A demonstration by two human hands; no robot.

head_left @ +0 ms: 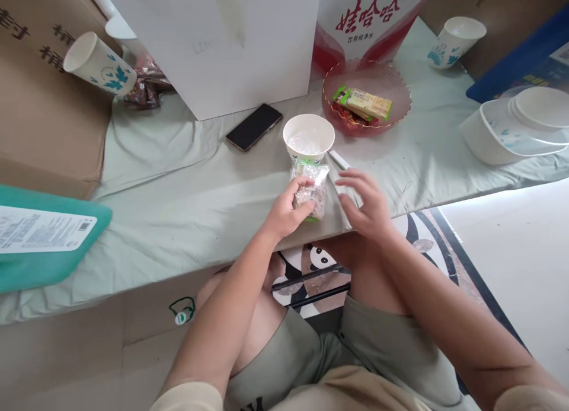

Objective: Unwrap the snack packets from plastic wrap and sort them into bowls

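My left hand point(288, 210) has its thumb and fingers around a clear, crinkled plastic packet point(316, 188) with green edges, near the front of the cloth-covered surface. What is inside the packet is hard to make out. Just behind it stands a white paper bowl point(308, 137) with blue print and something clear, like plastic film, inside. My right hand point(368, 204) is open to the right of the packet, fingers apart and holding nothing. Beneath and beyond its fingertips lies a thin white strip-like object point(339, 159), partly hidden by the hand.
Behind the bowl are a black phone point(254, 127), a pink ribbed dish point(402, 105) with wrapped snacks, and a large white box point(253, 55). Paper cups point(100, 64) stand left and right. A teal container point(44, 268) is at left, a white tub point(482, 138) at right.
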